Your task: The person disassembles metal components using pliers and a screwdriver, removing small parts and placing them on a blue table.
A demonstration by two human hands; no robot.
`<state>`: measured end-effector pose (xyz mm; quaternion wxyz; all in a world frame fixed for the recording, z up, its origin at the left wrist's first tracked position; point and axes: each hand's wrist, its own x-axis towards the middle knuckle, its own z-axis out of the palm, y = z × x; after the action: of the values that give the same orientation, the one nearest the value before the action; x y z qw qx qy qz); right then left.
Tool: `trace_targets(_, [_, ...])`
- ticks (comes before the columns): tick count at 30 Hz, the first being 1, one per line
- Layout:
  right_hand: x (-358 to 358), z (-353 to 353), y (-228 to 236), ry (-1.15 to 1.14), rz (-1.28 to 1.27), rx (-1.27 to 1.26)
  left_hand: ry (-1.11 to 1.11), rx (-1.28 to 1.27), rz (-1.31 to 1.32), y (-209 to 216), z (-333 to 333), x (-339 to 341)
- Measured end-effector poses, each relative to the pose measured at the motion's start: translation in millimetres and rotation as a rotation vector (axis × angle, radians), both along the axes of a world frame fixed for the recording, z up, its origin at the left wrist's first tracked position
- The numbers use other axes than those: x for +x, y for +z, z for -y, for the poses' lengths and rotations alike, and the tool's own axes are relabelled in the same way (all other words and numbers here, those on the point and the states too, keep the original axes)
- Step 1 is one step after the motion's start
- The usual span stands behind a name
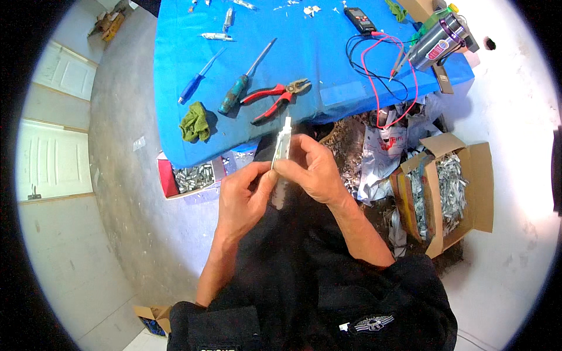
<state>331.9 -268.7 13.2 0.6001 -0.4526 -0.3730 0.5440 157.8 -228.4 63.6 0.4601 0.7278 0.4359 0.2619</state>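
Note:
Both my hands pinch a slim white-and-silver piece point(284, 141) with a narrow white tip, held upright over my lap just off the table's near edge. My left hand point(241, 196) grips its lower end between thumb and finger. The thumb of my right hand point(316, 172) presses on its side, with the fingers curled behind. Beyond my hands, on the blue-covered table point(328, 61), lie red-handled pliers point(286, 97), a teal-handled screwdriver point(233, 95), a blue-handled screwdriver point(191, 88) and a crumpled green cloth point(195, 123).
Far right on the table are a multimeter point(359, 20) with red and black leads and a grey heat-gun-like tool point(434, 47). Below stand a cardboard box point(434, 225) of silvery scraps, right, and a box point(168, 177) of small metal cylinders, left.

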Motion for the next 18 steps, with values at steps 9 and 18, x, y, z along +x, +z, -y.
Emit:
trace_targets(9, [1, 2, 1, -0.022, -0.09, 0.021, -0.021, -0.168, 0.071, -7, -4, 3])
trace_targets(18, [3, 0, -5, -0.021, -0.026, -0.02, -0.006, -0.247, 0.099, -12, -5, 5])
